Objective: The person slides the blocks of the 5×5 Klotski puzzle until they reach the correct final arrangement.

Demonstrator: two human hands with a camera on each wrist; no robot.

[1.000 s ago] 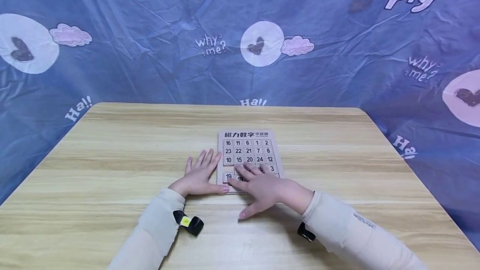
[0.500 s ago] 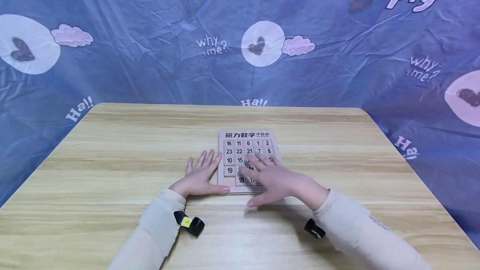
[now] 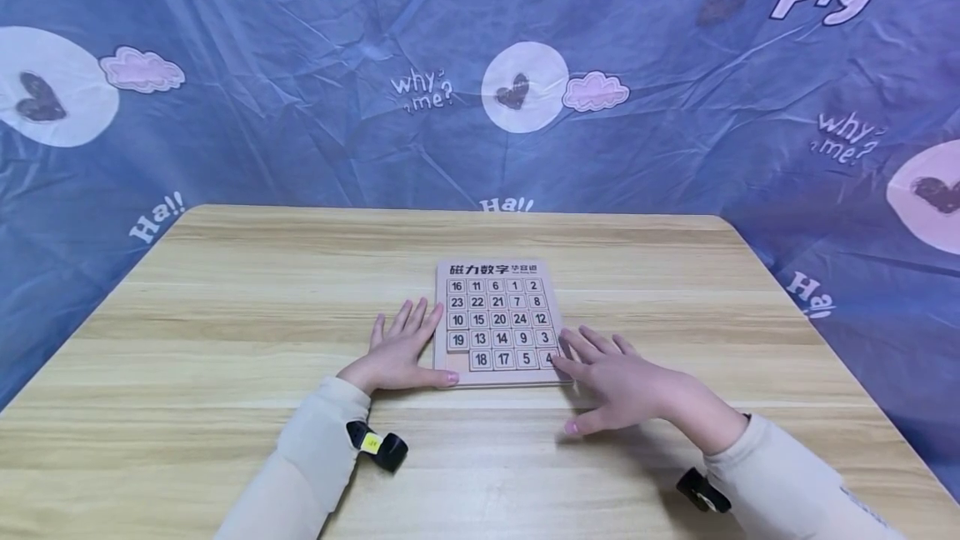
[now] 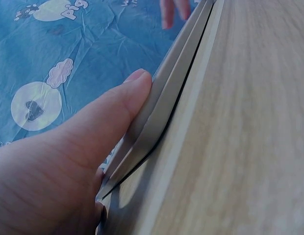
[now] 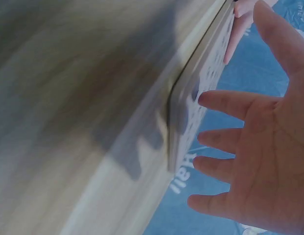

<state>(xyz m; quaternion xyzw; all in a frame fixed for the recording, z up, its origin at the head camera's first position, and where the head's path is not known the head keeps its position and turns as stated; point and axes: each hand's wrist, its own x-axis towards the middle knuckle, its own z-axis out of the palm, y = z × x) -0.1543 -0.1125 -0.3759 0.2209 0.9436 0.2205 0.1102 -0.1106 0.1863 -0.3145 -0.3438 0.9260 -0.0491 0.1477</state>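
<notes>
A number sliding puzzle point(image 3: 510, 378) lies flat mid-table, its tiles in a square grid under a printed heading. Tile 19 point(image 3: 458, 341) sits at the left of the fourth row, above the vacant bottom-left slot. My left hand point(image 3: 397, 357) steadies the board's left side with spread, straight fingers, the thumb on its lower-left corner. The left wrist view shows that thumb point(image 4: 108, 112) along the board's edge. My right hand point(image 3: 622, 382) is spread at the lower-right corner, index fingertip right at tile 4 point(image 3: 548, 359). In the right wrist view the right palm point(image 5: 274, 152) holds nothing.
The puzzle rests on a wood-grain table point(image 3: 270, 273) with rounded far corners. Behind it hangs a blue printed cloth point(image 3: 330, 140). Black wrist cameras are strapped below both sleeves point(image 3: 300, 457).
Tile 19 has slid up one place from the bottom row, leaving the bottom-left slot vacant. My right hand has moved off the tiles to the right. The left hand stays put.
</notes>
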